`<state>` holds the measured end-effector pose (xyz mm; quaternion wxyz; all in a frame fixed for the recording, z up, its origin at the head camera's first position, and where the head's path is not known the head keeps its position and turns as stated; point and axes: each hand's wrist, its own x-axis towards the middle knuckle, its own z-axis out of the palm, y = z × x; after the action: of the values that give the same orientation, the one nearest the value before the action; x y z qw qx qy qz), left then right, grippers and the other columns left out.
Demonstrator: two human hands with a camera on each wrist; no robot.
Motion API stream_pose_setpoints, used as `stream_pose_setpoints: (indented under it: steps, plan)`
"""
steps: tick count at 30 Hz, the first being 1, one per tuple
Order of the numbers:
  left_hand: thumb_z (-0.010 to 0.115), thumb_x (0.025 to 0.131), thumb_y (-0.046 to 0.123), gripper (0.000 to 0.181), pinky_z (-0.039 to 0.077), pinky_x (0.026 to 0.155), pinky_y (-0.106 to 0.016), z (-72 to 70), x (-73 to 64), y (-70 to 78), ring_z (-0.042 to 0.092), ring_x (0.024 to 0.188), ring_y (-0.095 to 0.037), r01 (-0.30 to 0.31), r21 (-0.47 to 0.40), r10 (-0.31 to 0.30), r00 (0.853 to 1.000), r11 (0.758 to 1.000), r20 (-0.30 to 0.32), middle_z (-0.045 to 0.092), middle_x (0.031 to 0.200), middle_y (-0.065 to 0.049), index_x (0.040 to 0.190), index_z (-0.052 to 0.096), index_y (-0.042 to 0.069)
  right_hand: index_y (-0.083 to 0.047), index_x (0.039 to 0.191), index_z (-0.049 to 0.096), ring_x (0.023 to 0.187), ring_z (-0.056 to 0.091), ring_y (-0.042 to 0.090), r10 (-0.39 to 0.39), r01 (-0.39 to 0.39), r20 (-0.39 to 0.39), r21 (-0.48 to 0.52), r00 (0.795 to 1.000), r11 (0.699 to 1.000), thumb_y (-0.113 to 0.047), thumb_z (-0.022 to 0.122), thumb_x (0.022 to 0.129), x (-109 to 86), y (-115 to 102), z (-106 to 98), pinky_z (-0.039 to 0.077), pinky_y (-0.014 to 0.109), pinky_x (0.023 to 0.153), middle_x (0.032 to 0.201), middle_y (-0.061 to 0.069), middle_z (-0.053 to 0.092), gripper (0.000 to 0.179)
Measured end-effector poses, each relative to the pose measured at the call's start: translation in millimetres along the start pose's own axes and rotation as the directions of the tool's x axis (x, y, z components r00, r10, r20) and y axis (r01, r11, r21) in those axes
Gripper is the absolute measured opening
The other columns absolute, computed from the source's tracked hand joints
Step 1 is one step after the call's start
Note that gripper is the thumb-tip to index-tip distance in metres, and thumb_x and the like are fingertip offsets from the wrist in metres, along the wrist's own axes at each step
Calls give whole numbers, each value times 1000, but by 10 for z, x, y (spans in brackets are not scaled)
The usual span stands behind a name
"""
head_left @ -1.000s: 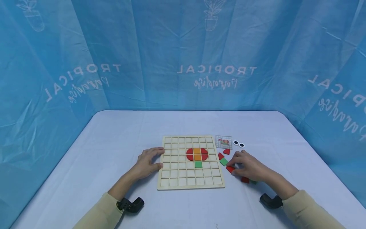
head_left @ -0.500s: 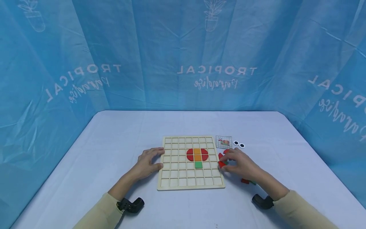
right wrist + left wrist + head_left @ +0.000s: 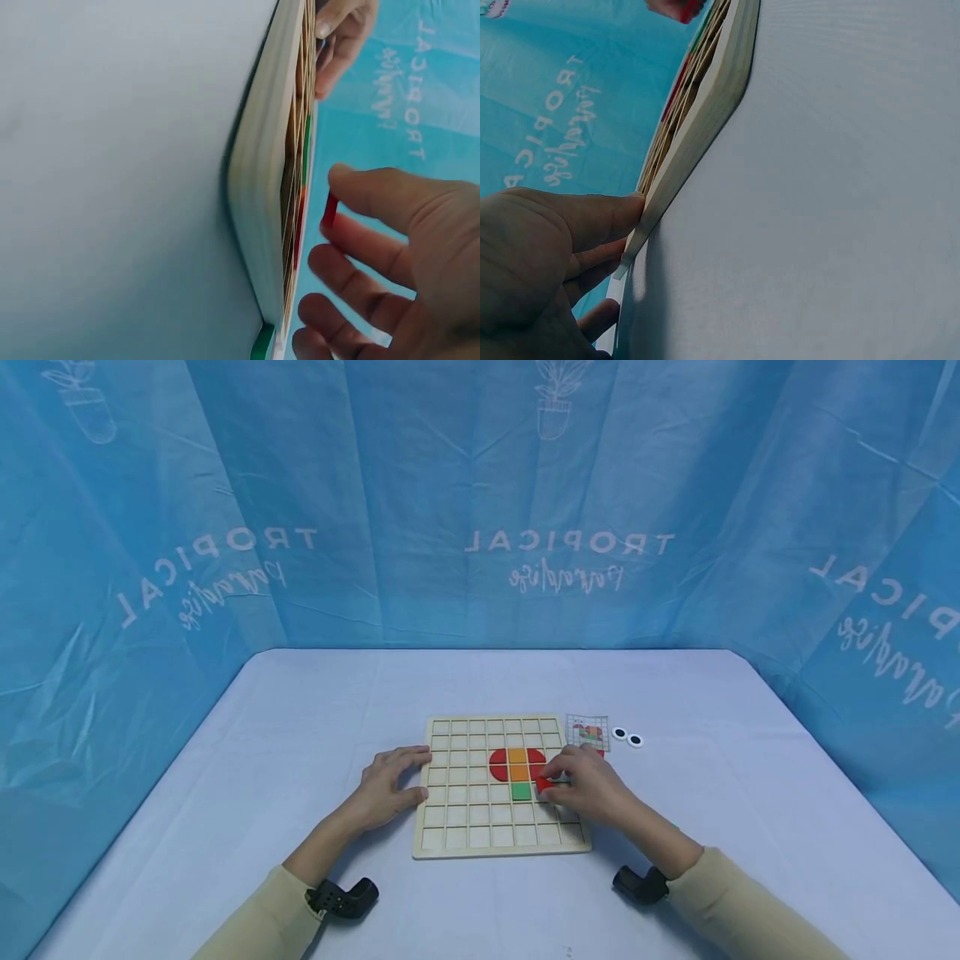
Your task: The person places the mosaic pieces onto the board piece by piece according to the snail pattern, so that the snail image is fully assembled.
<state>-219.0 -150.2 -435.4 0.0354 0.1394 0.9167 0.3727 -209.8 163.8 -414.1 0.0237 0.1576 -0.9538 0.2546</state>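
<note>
On the desk lies the grid board, touched at its edge by the left hand, thumb and fingers spread; by the right hand the red piece is pinched, over the board just beside the green square. For a clean fit, the piece is probably best squared to the grid and lowered flat; from the head view its height cannot be judged, whereas in the right wrist view it is shown clear of the board.
</note>
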Motion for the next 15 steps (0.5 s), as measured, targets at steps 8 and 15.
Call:
stream_pose_setpoints:
  steps: [8, 15]
  plan:
    - [68, 84, 15, 50, 13, 111, -59, 3, 0, -12, 27, 137, -36, -15, 5, 15, 1000, 1000, -8, 43, 147, -7, 132, 53, 9, -19, 90, 74, 86, 45, 12, 14, -12, 25, -60, 1000, 998, -24, 81, 71, 25, -40, 51, 41, 27, 71, 91, -6, 63, 21]
    - [67, 84, 14, 49, 13, 110, -60, 1, -4, -20, 27, 137, -36, -28, 1, 28, 1000, 1000, -10, 43, 147, -7, 132, 53, 9, -19, 89, 74, 84, 45, 11, -37, 39, 16, -117, 999, 992, -25, 82, 71, 23, -32, 74, 41, 27, 71, 87, -7, 62, 21]
